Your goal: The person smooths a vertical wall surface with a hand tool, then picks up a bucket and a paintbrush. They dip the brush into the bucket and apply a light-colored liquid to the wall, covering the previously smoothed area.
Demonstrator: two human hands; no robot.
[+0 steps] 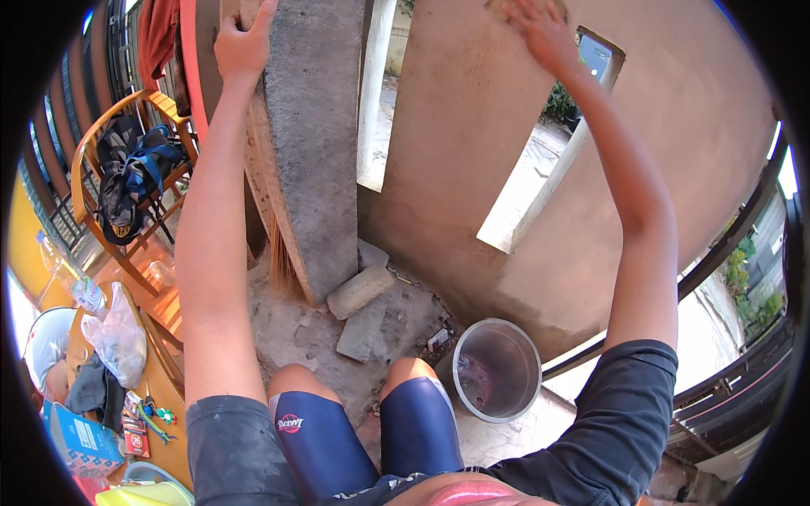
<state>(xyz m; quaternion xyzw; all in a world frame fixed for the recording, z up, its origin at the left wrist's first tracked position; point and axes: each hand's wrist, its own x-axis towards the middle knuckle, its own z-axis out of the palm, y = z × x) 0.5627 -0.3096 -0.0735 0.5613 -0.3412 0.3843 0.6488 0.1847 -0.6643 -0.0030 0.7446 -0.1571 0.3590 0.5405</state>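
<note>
My left hand (243, 50) grips the edge of a tall grey slab (313, 126), which stands upright against the wall. At the top of the view, my right hand (543, 38) lies with fingers spread on a tan pad (559, 9), perhaps a sponge, against the brown plastered wall (452, 114). The pad is partly hidden by the fingers and cut off by the picture's edge. Two narrow slanted openings, a left slot (374, 120) and a right slot (538, 164), pass through this wall.
A grey bucket (530, 354) with residue inside stands beside my right knee. Broken masonry blocks (361, 292) and broom bristles (282, 262) sit at the slab's foot. Leftward are a wooden chair (79, 171) bearing a backpack (130, 171), and a table (166, 379) with a plastic bag (117, 338).
</note>
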